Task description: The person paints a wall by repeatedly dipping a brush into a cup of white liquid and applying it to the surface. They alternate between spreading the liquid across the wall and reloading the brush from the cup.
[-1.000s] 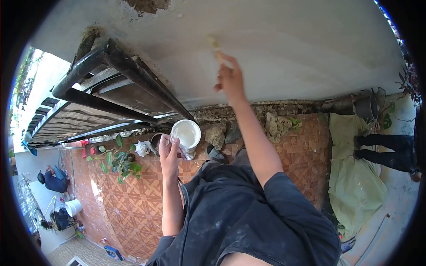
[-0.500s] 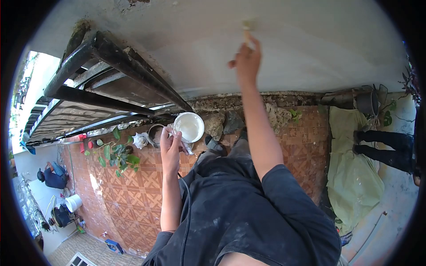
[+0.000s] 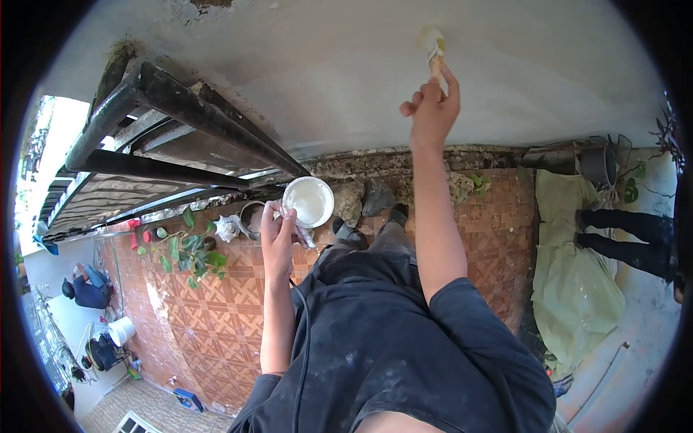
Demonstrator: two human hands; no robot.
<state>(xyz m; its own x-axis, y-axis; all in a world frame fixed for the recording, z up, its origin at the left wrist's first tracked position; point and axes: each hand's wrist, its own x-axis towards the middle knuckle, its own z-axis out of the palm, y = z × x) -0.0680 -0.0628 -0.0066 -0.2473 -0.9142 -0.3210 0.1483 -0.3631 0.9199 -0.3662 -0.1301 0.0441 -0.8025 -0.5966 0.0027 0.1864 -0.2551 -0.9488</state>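
Pale-handled flat paintbrush (image 3: 436, 58) sits pinched in my right hand (image 3: 434, 112), its bristles at the whitish wall (image 3: 541, 79) beyond my fingertips; my left hand (image 3: 277, 242) grips a round white plastic tub (image 3: 329, 198).

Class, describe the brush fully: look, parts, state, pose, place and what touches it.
The brush has a pale, wood-like handle and a light head, whitish and smeared, perhaps with paint. The right hand grips its handle. It points away from the person, its head against the pale wall. Its bristles are too blurred to tell apart.
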